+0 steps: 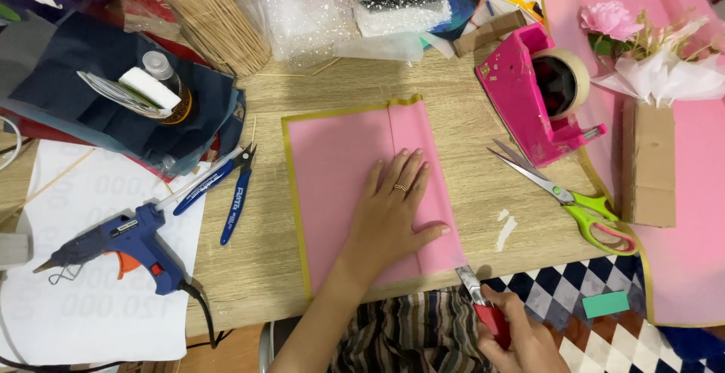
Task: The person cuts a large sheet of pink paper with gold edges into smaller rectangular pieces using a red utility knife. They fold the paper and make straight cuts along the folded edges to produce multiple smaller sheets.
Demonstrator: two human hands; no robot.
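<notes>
While the left hand (393,211) presses flat on the folded pink, gold-edged paper sheet (340,192) at the table's centre, the right hand (521,335), at 5 o'clock from it, grips a red-handled utility knife (483,305) whose blade meets the paper's lower right corner. Because the left thumb lies close to the cutting line, a slip could nick it, and the thin sheet could drag and tear rather than slice cleanly.

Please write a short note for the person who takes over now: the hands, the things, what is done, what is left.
Left hand: flat on the pink paper, pinning it to the table.
Right hand: grip shut on a red cutter, blade at the paper's near right corner.
Done: paper is folded, its fold running away from you.
Left: the cut along the right edge looks barely begun.
Scissors and tape dispenser lie to the right.
</notes>
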